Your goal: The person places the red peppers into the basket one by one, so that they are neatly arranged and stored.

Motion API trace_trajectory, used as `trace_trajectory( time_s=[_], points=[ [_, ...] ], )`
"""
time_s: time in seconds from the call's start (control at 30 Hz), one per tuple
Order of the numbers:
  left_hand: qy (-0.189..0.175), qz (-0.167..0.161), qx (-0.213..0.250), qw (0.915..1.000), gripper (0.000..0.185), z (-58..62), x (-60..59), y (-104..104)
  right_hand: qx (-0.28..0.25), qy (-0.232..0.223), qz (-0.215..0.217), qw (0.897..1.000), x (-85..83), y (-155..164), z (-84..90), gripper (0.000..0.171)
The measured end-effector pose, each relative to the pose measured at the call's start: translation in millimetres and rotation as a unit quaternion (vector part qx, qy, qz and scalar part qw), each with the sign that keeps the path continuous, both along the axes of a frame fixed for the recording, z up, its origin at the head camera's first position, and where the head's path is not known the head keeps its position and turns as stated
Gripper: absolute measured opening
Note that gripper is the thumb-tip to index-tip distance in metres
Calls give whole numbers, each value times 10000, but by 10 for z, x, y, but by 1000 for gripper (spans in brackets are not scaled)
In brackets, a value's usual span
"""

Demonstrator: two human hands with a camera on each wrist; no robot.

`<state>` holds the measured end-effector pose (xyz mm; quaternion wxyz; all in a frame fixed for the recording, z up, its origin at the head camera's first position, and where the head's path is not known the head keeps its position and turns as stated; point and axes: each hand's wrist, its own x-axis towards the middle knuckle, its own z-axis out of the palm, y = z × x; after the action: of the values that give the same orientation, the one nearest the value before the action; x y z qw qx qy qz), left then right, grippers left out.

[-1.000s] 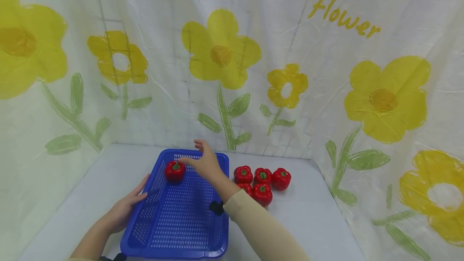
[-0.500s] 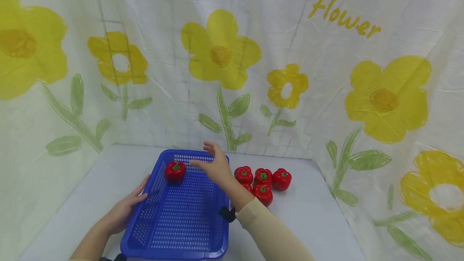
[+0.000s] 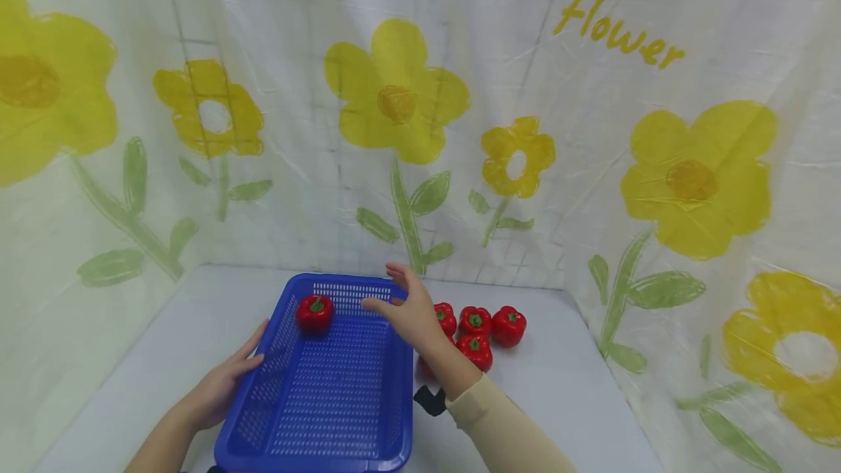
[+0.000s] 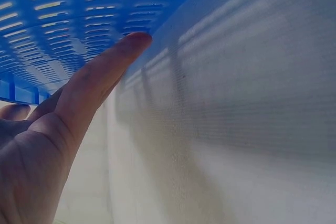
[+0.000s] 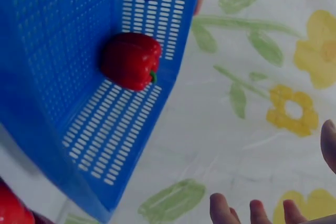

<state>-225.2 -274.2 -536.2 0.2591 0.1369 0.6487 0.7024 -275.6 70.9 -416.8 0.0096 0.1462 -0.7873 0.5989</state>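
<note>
A red pepper (image 5: 130, 60) lies in the blue basket (image 5: 63, 35), seemingly cornered.

a blue perforated basket (image 3: 315, 400) sits flat on the counter. one red pepper (image 3: 315, 313) stands upright in its far left corner, and more red peppers (image 3: 491, 327) cluster just beside its right side.

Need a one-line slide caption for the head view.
Left hand rests on the blue basket holding one red pepper; open right hand hovers near five loose peppers.

Six red peppers (image 3: 509, 325), one basket (image 3: 328, 385)
</note>
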Motion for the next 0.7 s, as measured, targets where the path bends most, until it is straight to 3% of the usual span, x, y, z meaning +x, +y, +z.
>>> trace_trajectory(
  time_s=[0.43, 0.7],
  points=[
    [-35, -31, 105, 9999, 63, -18, -5, -9, -100, -173, -225, 9995, 93, 325, -89, 73],
    [-43, -50, 140, 9999, 62, -30, -9, -15, -10, -26, -271, 9996, 180, 399, -164, 74]
  ],
)
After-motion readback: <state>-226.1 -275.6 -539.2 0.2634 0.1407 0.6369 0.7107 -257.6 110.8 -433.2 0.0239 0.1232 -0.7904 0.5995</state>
